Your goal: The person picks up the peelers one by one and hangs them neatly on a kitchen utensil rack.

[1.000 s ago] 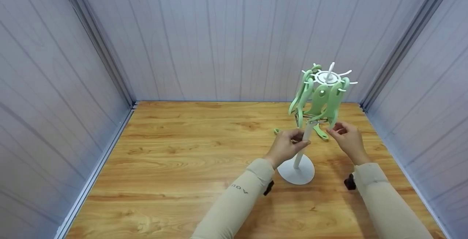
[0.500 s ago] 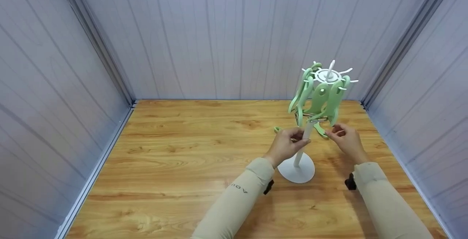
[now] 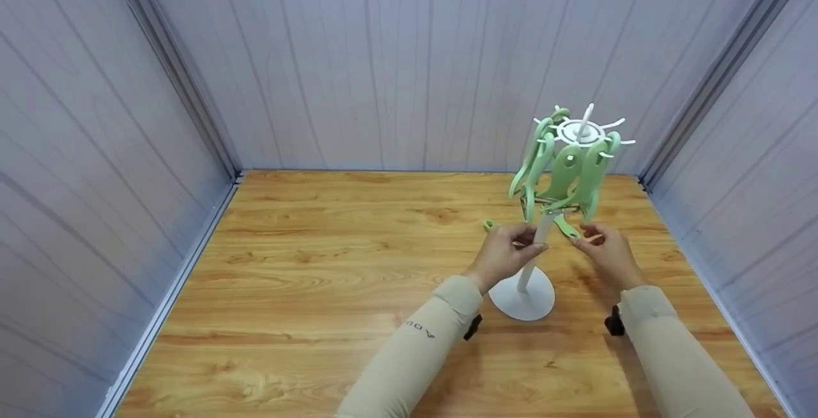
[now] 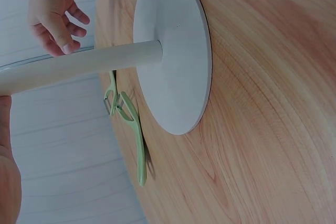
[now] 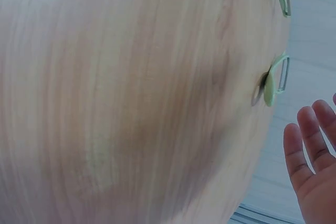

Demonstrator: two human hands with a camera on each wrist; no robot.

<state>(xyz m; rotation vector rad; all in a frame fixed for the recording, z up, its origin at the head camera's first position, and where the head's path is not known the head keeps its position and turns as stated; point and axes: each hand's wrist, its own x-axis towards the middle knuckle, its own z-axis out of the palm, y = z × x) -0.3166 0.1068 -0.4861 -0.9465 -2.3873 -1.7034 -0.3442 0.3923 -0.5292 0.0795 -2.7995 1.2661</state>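
A white stand (image 3: pixel 523 303) with a round base and a ring of hooks on top stands on the table's right side. Several green peelers (image 3: pixel 563 175) hang from its hooks by the holes in their handles, blades down. My left hand (image 3: pixel 505 253) grips the white pole (image 4: pixel 79 66) below them, between thumb and fingers. To the right of the pole, my right hand (image 3: pixel 607 252) is just under the lower end of a hanging peeler, fingers loosely bent and holding nothing. In the right wrist view its fingers (image 5: pixel 315 140) are extended and spread.
Behind the stand, two more green peelers lie on the wooden table (image 3: pixel 332 264); one peeler (image 4: pixel 137 140) is near the base and another peeler (image 4: pixel 111 93) farther off. Pale panel walls (image 3: pixel 396 66) enclose the table at the back and both sides.
My right hand has dropped slightly away from the lower end of the hanging peeler. The left hand keeps its grip on the pole. The head view has shifted a little.
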